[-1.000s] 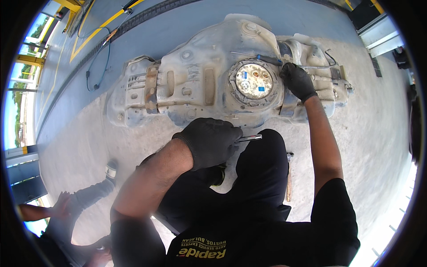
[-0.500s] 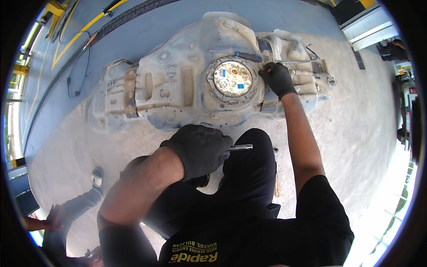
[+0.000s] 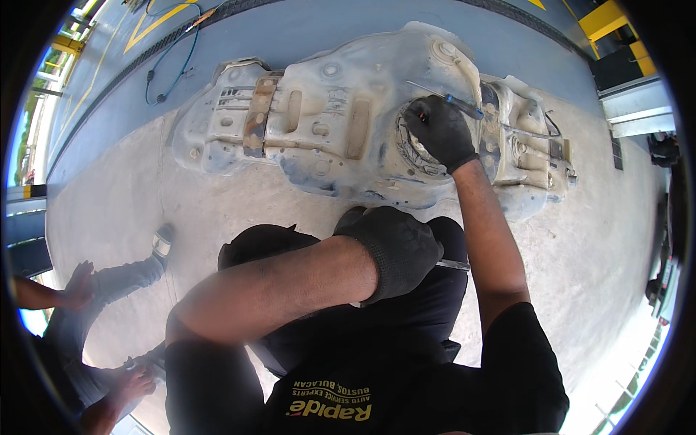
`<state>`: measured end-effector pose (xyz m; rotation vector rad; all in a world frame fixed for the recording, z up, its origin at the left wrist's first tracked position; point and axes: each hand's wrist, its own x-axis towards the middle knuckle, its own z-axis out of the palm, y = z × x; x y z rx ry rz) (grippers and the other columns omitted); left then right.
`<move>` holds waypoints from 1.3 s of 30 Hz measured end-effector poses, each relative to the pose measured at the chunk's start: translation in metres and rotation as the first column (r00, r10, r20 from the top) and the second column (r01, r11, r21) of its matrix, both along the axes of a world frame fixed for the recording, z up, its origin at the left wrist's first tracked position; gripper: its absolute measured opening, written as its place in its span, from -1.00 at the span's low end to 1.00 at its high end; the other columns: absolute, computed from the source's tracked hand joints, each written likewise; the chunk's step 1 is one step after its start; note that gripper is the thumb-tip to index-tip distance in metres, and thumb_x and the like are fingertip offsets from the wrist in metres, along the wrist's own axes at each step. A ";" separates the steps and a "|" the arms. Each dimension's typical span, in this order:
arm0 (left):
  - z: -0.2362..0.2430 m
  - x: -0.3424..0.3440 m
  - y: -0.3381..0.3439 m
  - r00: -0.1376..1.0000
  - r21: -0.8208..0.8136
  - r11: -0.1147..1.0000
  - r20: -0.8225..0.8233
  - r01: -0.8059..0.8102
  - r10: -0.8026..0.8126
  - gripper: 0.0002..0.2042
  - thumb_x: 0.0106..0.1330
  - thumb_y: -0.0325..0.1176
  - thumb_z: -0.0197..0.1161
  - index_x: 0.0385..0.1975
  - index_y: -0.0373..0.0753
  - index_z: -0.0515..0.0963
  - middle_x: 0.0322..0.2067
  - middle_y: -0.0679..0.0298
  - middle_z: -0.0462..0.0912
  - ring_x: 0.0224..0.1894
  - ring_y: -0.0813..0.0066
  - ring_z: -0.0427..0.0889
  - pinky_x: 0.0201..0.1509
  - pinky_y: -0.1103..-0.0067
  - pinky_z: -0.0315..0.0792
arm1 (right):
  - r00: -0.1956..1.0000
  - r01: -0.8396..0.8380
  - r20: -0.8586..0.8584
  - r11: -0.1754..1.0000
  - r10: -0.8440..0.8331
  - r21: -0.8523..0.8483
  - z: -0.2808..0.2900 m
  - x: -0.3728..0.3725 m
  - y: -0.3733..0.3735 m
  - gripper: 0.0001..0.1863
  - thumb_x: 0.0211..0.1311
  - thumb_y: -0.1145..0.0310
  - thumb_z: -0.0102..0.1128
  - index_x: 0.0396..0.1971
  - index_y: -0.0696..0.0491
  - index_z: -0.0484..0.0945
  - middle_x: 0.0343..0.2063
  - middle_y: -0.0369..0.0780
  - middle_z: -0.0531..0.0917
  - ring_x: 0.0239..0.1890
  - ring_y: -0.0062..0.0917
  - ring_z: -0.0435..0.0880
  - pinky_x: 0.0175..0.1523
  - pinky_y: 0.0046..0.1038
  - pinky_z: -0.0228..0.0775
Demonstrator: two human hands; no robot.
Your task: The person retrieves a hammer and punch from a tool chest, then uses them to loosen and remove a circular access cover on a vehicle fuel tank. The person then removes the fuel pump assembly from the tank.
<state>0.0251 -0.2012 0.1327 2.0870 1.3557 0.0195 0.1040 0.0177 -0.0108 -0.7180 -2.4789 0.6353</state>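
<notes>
A large dusty grey-beige vehicle fuel tank (image 3: 319, 138) lies on the floor in front of my knees. My gloved right hand (image 3: 441, 132) is over the round ringed opening (image 3: 415, 156) in its top, hiding most of it. Its fingers are closed, with a small orange-red spot showing at the tips; what they hold is too small to name. Beside that hand, a screwdriver (image 3: 464, 106) with a blue and black handle rests on the tank. My gloved left hand (image 3: 397, 250), above my lap, is closed round a metal tool (image 3: 454, 265) whose shiny end sticks out to the right.
Brown metal straps (image 3: 259, 116) cross the tank. A thin teal hose (image 3: 172, 85) lies on the blue-painted floor at the far left. At the lower left, another person's hands (image 3: 134, 384) and legs are close by. A yellow and black post base (image 3: 616, 36) stands far right.
My right hand has gone from the tank's surface right of the round opening to over the opening, covering the bright cover seen there before. The view has shifted; my left hand still grips its metal tool.
</notes>
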 end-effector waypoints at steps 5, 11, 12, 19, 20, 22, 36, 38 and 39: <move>0.006 -0.003 0.002 0.999 -0.089 0.995 -0.032 -0.032 0.029 -0.82 0.35 -0.31 0.17 -0.28 -0.24 0.67 -0.30 0.08 0.76 -0.16 0.13 0.77 -0.05 0.25 0.60 | 0.961 0.018 0.274 0.999 -0.026 0.034 -0.001 -0.058 -0.028 -0.71 0.30 0.09 0.25 -0.18 -0.02 0.71 -0.29 -0.12 0.76 -0.15 -0.15 0.74 0.00 -0.17 0.57; 0.011 -0.018 -0.002 0.996 -0.086 0.992 -0.027 -0.087 0.085 -0.81 0.36 -0.26 0.20 -0.25 -0.21 0.68 -0.26 0.10 0.73 -0.14 0.14 0.76 -0.02 0.26 0.59 | 0.968 0.228 -0.040 0.937 -0.247 -0.265 0.022 0.036 0.022 -0.72 0.36 0.17 0.26 -0.10 0.03 0.71 -0.26 -0.15 0.79 -0.27 -0.32 0.77 -0.14 -0.33 0.56; 0.006 -0.022 0.001 0.996 -0.055 0.995 0.021 -0.080 0.081 -0.81 0.36 -0.25 0.22 -0.25 -0.21 0.67 -0.26 0.11 0.72 -0.15 0.14 0.75 -0.01 0.26 0.58 | 0.938 0.324 -0.029 0.901 -0.346 -0.287 0.020 0.077 0.029 -0.71 0.37 0.20 0.27 -0.08 0.07 0.70 -0.29 -0.15 0.78 -0.32 -0.37 0.76 -0.17 -0.37 0.55; -0.013 -0.081 0.044 0.915 0.174 0.900 0.119 -0.401 0.385 -0.77 0.34 -0.32 0.35 -0.08 -0.25 0.69 -0.34 0.13 0.67 -0.29 0.24 0.69 -0.10 0.37 0.55 | 0.559 0.828 0.185 0.530 -0.808 -0.184 -0.107 0.332 -0.077 -0.71 0.35 0.24 0.28 -0.06 0.10 0.59 -0.42 -0.12 0.68 -0.37 -0.31 0.68 -0.19 -0.25 0.54; -0.011 -0.088 0.057 0.877 0.156 0.864 0.126 -0.479 0.463 -0.76 0.36 -0.31 0.36 -0.06 -0.26 0.69 -0.37 0.17 0.68 -0.34 0.34 0.69 -0.16 0.42 0.54 | 0.551 0.832 0.311 0.535 -0.774 -0.144 -0.152 0.371 -0.113 -0.64 0.30 0.21 0.34 0.01 0.05 0.56 -0.30 -0.09 0.68 -0.26 -0.24 0.70 -0.15 -0.19 0.55; -0.019 -0.094 0.081 0.746 0.028 0.764 0.239 -0.645 0.621 -0.76 0.39 -0.31 0.36 -0.06 -0.31 0.69 -0.44 0.26 0.68 -0.42 0.56 0.60 -0.25 0.52 0.52 | 0.564 0.782 0.613 0.597 -0.554 -0.179 -0.204 0.410 -0.195 -0.49 0.20 0.09 0.43 0.06 -0.01 0.50 -0.15 0.00 0.63 -0.12 -0.07 0.69 -0.04 -0.08 0.56; -0.089 -0.041 0.269 0.891 0.241 0.873 -0.059 -0.425 0.450 -0.68 0.45 -0.10 0.26 -0.17 -0.29 0.63 -0.29 0.15 0.73 -0.24 0.37 0.63 -0.02 0.36 0.48 | 0.265 0.908 0.670 0.412 -0.693 0.067 -0.265 0.410 -0.298 -0.61 0.13 0.29 0.40 -0.08 -0.04 0.44 -0.10 -0.08 0.53 -0.03 -0.03 0.59 -0.09 0.04 0.48; -0.094 -0.030 0.278 0.901 0.202 0.886 -0.041 -0.417 0.433 -0.69 0.45 -0.12 0.26 -0.15 -0.28 0.64 -0.26 0.14 0.74 -0.22 0.37 0.64 0.02 0.36 0.49 | 0.296 0.901 0.736 0.435 -0.609 -0.002 -0.278 0.425 -0.288 -0.63 0.16 0.27 0.37 -0.09 -0.04 0.44 -0.12 -0.07 0.54 -0.05 -0.02 0.59 -0.10 0.05 0.48; -0.098 -0.027 0.284 0.912 0.196 0.896 -0.020 -0.399 0.410 -0.70 0.45 -0.12 0.26 -0.14 -0.27 0.64 -0.24 0.14 0.74 -0.20 0.36 0.65 0.03 0.36 0.49 | 0.276 0.903 0.735 0.429 -0.619 0.022 -0.288 0.428 -0.284 -0.65 0.18 0.25 0.35 -0.11 -0.03 0.44 -0.14 -0.05 0.56 -0.08 0.00 0.62 -0.11 0.06 0.50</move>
